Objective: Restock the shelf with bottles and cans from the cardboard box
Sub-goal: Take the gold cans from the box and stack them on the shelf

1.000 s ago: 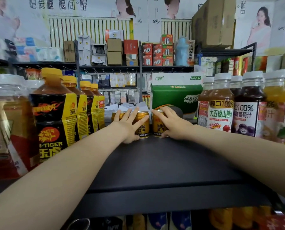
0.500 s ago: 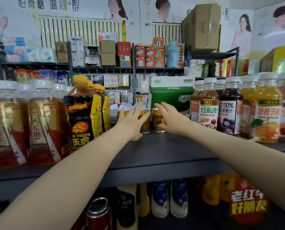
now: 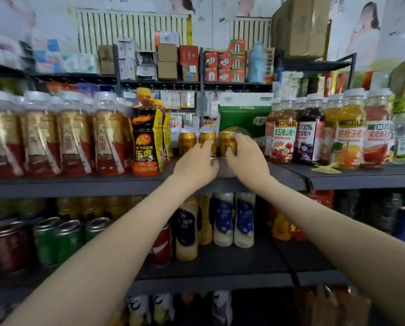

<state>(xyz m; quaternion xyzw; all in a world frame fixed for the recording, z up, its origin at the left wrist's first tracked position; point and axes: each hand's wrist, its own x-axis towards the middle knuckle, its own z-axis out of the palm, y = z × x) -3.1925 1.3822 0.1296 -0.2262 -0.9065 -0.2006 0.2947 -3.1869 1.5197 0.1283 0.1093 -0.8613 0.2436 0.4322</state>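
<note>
Shelf (image 3: 97, 184): left hand (image 3: 196, 167), right hand (image 3: 247, 158) grip gold cans (image 3: 205, 137)

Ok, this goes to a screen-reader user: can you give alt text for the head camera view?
Two bare hands reach gold cans on a dark store shelf: the left hand is on the middle gold can, the right hand curls round the right gold can. A third gold can stands leftmost; Hi-Tiger bottles and juice bottles flank them.
</note>
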